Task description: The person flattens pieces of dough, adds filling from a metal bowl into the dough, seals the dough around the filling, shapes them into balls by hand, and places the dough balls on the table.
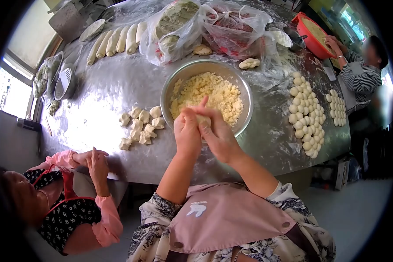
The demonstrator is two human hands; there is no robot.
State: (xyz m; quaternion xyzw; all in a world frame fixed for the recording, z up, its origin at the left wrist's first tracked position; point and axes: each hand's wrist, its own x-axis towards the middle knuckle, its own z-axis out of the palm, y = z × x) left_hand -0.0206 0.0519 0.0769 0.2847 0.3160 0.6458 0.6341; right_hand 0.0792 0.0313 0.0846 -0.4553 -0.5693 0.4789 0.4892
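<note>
Flour-dusted steel makes up the desk (266,144), with white balls (308,118) at three o'clock of the metal bowl (249,102) and cut lumps (145,126) between eight and nine. Over the bowl's near side, towards six o'clock, a pale dough piece (202,119) sits right between the palms, above yellow crumbly filling (205,89). Left hand (186,131) and right hand (222,137) are pressed together in one grip around it, neither clearly nearer; its long axis is too covered to tell. Left forearm points to about one o'clock, right forearm to about ten, the right thumb lying along the dough.
</note>
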